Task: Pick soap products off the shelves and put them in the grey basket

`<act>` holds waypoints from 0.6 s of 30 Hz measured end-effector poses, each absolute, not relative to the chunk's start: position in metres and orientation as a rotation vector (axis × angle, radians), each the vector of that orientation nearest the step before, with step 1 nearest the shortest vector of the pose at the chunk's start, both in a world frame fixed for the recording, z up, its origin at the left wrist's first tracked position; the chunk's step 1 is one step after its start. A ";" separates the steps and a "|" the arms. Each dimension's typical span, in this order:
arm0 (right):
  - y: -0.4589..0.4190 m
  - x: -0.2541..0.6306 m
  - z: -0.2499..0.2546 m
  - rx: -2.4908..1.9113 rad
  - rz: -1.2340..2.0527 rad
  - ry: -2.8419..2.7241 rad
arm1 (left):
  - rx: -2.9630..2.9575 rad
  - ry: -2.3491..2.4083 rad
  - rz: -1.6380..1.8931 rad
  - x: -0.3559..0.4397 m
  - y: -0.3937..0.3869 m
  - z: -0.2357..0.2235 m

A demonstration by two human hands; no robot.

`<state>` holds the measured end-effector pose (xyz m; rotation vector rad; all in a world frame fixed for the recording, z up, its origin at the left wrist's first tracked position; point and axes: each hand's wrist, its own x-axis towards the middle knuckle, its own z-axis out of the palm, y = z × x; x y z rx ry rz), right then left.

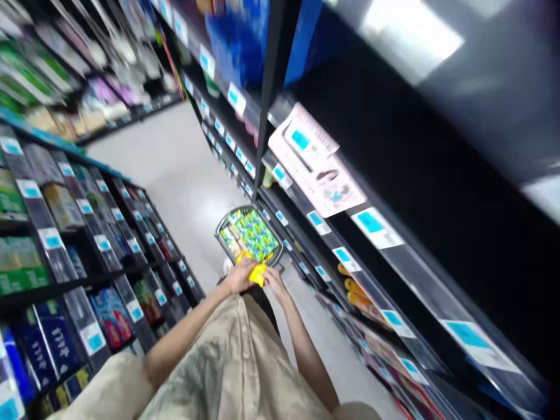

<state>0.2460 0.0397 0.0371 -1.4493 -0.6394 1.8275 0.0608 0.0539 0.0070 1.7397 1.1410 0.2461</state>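
Observation:
Both my hands meet low in the aisle over a small yellow packet. My left hand is closed on its left side and my right hand pinches its right side. Just beyond them a dark shopping basket stands on the floor, filled with several green and yellow packets. The view is tilted and blurred, and my beige clothing fills the bottom of it.
Dark store shelves with blue price tags line both sides of the aisle. A pink and white flat pack lies on the right shelf; orange packets sit lower. Pale floor runs away between the shelves.

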 end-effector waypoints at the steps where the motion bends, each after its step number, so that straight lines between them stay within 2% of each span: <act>1: 0.041 0.248 0.056 -1.391 1.826 -0.707 | 1.747 1.134 0.261 0.065 0.056 0.025; 5: 0.044 0.258 0.098 -1.212 1.760 -0.810 | 1.578 1.203 0.496 0.083 0.057 0.077; 10: 0.038 0.270 0.115 -1.365 1.313 -0.758 | 1.078 1.047 0.903 0.098 0.048 0.124; 18: 0.013 0.249 0.142 -1.288 1.487 -0.837 | 0.939 0.899 0.772 0.097 0.052 0.185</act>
